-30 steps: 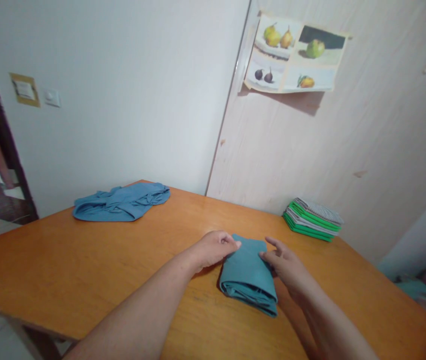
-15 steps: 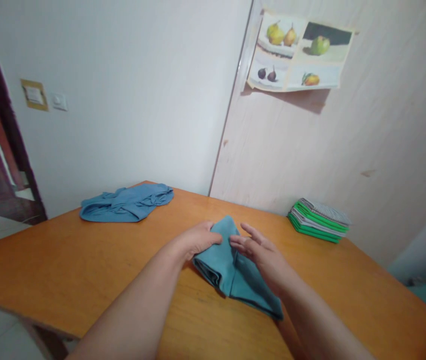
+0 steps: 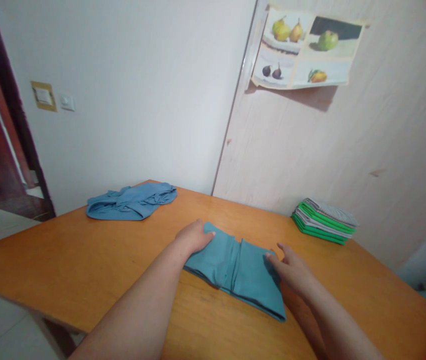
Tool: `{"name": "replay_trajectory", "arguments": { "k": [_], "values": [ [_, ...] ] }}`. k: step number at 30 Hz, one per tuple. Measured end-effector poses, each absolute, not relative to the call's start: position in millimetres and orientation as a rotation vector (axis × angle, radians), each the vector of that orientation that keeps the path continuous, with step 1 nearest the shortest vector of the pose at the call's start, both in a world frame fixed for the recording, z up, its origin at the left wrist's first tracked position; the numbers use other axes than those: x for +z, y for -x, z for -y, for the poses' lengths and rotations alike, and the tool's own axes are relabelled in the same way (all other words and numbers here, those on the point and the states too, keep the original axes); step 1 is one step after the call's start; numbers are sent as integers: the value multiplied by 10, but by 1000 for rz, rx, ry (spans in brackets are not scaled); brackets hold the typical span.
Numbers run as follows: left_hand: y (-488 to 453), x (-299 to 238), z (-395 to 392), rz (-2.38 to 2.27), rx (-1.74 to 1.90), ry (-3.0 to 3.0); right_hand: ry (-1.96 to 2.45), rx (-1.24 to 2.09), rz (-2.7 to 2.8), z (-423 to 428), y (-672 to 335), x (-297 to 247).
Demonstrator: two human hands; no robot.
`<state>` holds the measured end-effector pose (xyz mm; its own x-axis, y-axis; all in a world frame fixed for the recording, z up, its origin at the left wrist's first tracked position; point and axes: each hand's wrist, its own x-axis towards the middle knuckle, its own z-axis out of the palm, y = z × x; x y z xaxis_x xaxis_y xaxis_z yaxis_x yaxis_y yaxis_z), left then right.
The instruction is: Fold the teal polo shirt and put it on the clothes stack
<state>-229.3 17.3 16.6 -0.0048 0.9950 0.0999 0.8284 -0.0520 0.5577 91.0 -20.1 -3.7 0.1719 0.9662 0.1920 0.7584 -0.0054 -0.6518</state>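
Observation:
A folded teal cloth lies flat in front of me, its two folded sides meeting at a seam near the middle. My left hand grips its far left corner, thumb on top and the other fingers mostly hidden at the edge. At the cloth's right edge is my right hand, thumb touching the fabric and index finger held apart, so that hand is open. The remaining right fingers are partly hidden.
The wooden table carries a crumpled blue garment at the back left. A neat stack of green and grey folded cloths stands at the back right by the wall. A fruit poster hangs above.
The cloth's left part has been laid down to the left, so the cloth lies wider and flatter. My right hand has moved right to its edge. The view has shifted slightly.

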Motion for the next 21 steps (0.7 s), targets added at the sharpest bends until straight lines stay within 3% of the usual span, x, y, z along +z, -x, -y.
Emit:
{"name": "replay_trajectory", "arguments": {
  "k": [5, 14, 18, 21],
  "values": [
    [2268, 177, -139, -1974, 594, -2013, 1662, 546, 1627, 200, -776, -102],
    [2216, 276, -27, -2086, 532, -1937, 1741, 331, 1680, 129, -877, -66],
    [2140, 313, 25, -2170, 676, -2060, 1625, 152, 1706, 190, -768, 12],
    [2046, 309, 53, -1998, 822, -2245, 1474, 239, 1775, 245, -607, 51]
  ]
}}
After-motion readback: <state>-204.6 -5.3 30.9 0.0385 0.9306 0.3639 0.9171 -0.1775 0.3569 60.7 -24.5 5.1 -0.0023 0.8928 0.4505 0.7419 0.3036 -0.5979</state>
